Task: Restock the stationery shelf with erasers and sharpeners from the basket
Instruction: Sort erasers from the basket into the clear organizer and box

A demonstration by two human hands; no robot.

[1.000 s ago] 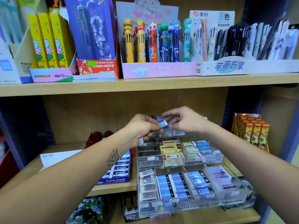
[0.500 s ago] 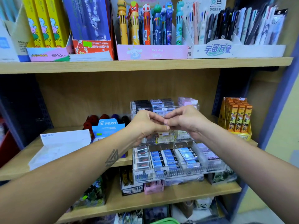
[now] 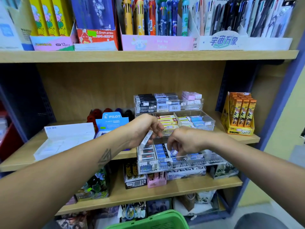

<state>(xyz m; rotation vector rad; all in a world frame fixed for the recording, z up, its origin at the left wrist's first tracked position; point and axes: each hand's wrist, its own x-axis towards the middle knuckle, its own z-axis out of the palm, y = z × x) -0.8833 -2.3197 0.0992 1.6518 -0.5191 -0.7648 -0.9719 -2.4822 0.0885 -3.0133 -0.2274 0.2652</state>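
A clear acrylic tiered display (image 3: 209, 119) of packaged erasers stands on the middle shelf. My left hand (image 3: 142, 129) hovers over its lowest tier and grips a small stack of white erasers (image 3: 146, 139), tilted on edge. To its right, my right hand (image 3: 183, 142) reaches down into the lowest tier and pinches one small white and blue eraser (image 3: 174, 152) above the rows of blue-sleeved erasers (image 3: 160, 150). The green basket (image 3: 153, 220) shows at the bottom edge, below both arms.
A blue Pilot eraser box (image 3: 112, 119) and a flat white box (image 3: 66, 139) sit left of the display. An orange product stand (image 3: 239, 113) is at the right. Pen boxes fill the top shelf (image 3: 148, 56); more goods crowd the lower shelf (image 3: 165, 190).
The hands, together before, have separated. My right hand has dropped into the lowest tier with one eraser, while my left keeps the stack. The view has pulled back and tilted down, revealing the basket.
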